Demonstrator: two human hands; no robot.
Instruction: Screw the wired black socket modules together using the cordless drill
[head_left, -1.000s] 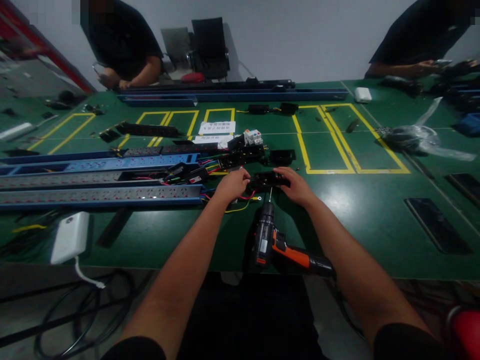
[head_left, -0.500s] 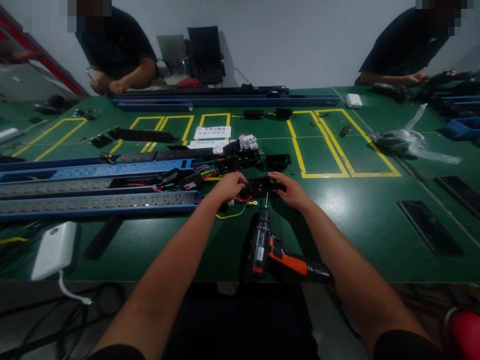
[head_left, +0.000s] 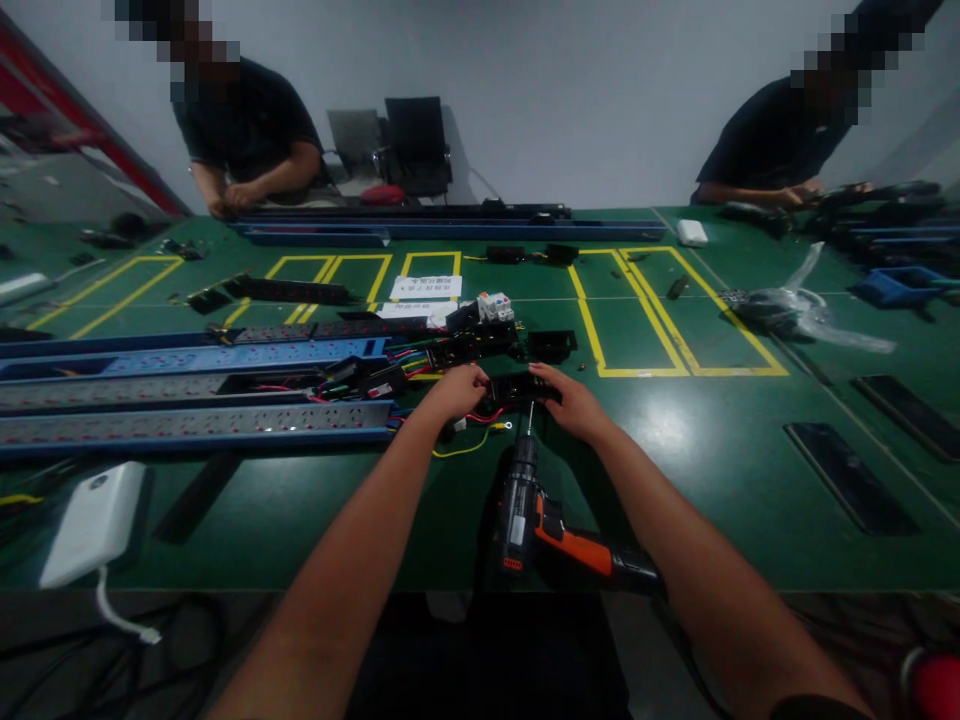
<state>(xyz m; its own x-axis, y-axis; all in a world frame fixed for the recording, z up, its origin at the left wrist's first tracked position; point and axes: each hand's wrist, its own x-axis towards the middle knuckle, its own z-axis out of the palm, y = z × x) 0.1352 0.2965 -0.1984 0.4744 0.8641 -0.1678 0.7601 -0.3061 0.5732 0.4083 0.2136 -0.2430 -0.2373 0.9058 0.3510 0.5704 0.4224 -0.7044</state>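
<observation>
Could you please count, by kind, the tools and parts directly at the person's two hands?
Black socket module, held by left hand and right hand: 1
Cordless drill: 1
Yellow wire: 1
Total: 3

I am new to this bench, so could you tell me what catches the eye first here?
Both hands, left hand and right hand, grip a small black part at mid-table. An orange and black drill lies just below them, and long blue strips stretch away to the left.
</observation>
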